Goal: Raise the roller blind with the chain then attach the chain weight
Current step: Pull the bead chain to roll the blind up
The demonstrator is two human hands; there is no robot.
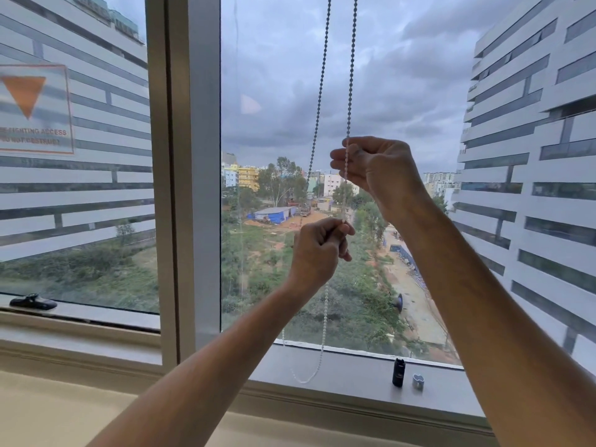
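A beaded chain [351,66] hangs in two strands before the window pane, and its loop droops to the sill at the bottom. My right hand [374,169] pinches the right strand at about mid-height. Just below it, my left hand [317,250] is closed around the same strand. The left strand runs free beside both hands. On the sill at the lower right stand a dark cylindrical chain weight [398,372] and a small pale cap-like piece [418,381], both apart from my hands. The roller blind itself is out of view above.
A grey window sill [348,369] runs below the pane. A thick vertical frame post [190,175] separates it from the left pane, which bears a warning sticker [34,109]. A black window handle [32,302] lies on the left sill.
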